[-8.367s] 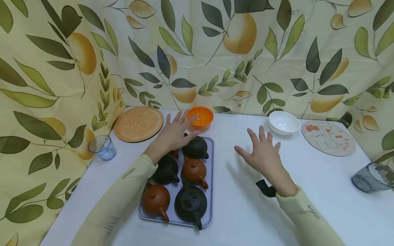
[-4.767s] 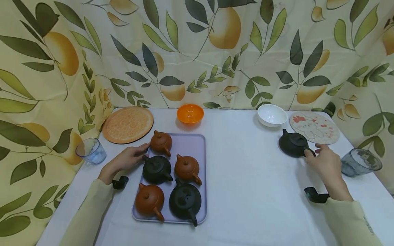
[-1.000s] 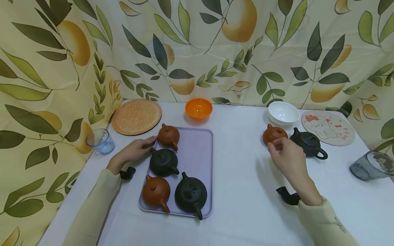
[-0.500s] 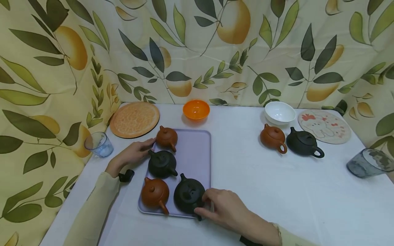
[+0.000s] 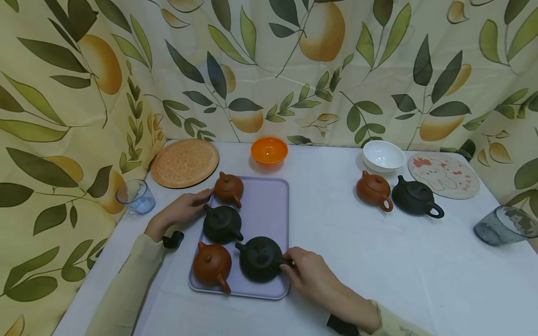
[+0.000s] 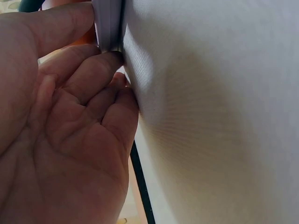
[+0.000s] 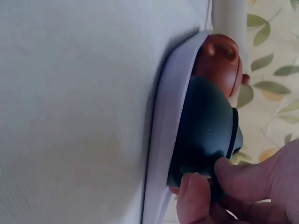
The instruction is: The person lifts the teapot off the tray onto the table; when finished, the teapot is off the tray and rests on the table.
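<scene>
My right hand pinches the handle of a large dark teapot between thumb and fingers, at the lower right of the lilac tray. Its spout points left and its handle sticks out over the right rim. At the tray's left edge, my left hand holds the rim; in the left wrist view, its thumb reaches the tray wall above curled fingers. A small brown teapot, a dark teapot and a larger brown teapot stand along the left side of the tray.
On the right stand a brown teapot and a dark teapot, side by side. Behind them are a white bowl and a rabbit mat. A grey glass, orange bowl, round mat and blue glass surround the workspace.
Two teapots have gone from the tray to the right side. My right hand has since let go there and come to the large dark teapot, whose handle has swung right. My left hand stays put lately.
</scene>
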The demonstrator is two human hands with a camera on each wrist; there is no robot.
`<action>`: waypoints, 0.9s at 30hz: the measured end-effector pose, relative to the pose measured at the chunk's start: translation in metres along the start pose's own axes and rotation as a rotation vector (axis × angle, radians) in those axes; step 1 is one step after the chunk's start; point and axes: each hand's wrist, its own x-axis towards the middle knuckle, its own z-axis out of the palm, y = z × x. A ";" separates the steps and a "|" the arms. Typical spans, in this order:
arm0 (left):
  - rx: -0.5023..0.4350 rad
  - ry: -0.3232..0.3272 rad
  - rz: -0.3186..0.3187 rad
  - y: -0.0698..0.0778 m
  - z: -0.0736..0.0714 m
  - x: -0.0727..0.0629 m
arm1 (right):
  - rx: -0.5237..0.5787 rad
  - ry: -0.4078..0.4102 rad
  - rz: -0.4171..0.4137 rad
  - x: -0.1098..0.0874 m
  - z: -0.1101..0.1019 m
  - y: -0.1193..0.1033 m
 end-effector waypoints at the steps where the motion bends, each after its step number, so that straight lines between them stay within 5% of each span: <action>1: 0.002 0.001 0.001 0.000 0.000 0.001 | 0.005 0.005 0.008 0.001 -0.002 0.002; 16: -0.006 -0.007 -0.016 0.003 0.001 0.002 | 0.019 0.092 0.199 0.010 -0.030 0.020; 27: -0.011 -0.004 -0.022 0.001 0.001 -0.002 | 0.001 0.184 0.254 0.024 -0.040 0.046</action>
